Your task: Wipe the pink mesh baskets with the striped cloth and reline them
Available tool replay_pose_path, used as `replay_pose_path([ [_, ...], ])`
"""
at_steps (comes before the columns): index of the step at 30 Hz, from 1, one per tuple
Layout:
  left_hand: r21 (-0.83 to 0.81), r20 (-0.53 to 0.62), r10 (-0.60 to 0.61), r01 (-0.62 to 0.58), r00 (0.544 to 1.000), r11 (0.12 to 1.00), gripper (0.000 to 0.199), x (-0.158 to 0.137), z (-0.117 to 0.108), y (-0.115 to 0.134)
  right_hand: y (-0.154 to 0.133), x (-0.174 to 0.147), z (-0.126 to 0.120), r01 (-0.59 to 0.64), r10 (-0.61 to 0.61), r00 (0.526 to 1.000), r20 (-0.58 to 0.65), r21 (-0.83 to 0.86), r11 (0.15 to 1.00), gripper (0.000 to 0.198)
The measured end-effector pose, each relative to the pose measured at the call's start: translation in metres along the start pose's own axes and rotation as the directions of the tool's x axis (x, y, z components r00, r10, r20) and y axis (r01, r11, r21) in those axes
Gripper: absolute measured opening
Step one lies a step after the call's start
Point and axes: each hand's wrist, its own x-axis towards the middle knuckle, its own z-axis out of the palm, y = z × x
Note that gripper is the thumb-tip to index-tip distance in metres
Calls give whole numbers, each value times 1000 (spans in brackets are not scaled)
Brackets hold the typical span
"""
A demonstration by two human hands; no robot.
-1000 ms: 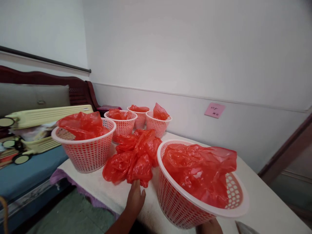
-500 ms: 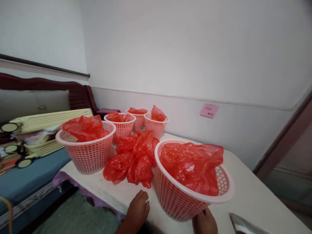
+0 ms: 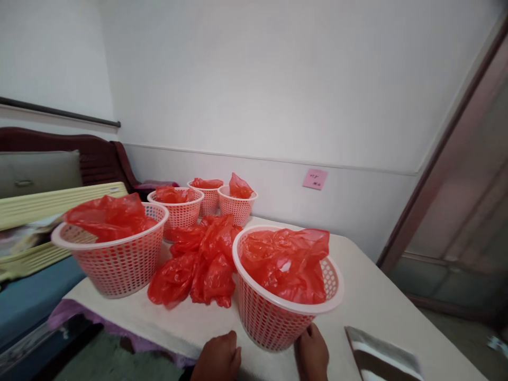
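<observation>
My left hand (image 3: 218, 355) rests at the near edge of the table, fingers curled in, with nothing seen in it. On the right, my right hand (image 3: 313, 351) is also curled, close beside the lower wall of a pink perforated plastic basket (image 3: 270, 325); whether it touches the basket I cannot tell. Crumpled red plastic bag material (image 3: 286, 264) fills this basket. Left of it, more red plastic bags (image 3: 210, 264) lie heaped on the table. A similar pink basket (image 3: 115, 270) with red plastic in it stands at the left table edge.
Behind stand smaller pink baskets: one at left (image 3: 180, 214), one at back (image 3: 209, 203), one at right (image 3: 237, 211), all with red plastic. A flat grey-and-white striped item (image 3: 383, 357) lies on the table (image 3: 361, 286). An open yellow suitcase (image 3: 67, 203) sits on the bed.
The view has turned to the right, so everything sits further left in the picture. The striped item shows more fully. My left hand's fingers look more tightly curled; the baskets stay in place.
</observation>
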Motion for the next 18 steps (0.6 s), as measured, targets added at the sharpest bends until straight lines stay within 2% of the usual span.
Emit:
replay_pose_path([
  [9,50,43,-33,30,999,998,26,8,0,-2,7,5,0,-2,3,1000,28,-22,1000,40],
  [18,11,73,-63,62,995,998,32,9,-8,3,20,18,2,28,-23,998,56,-85,996,36],
])
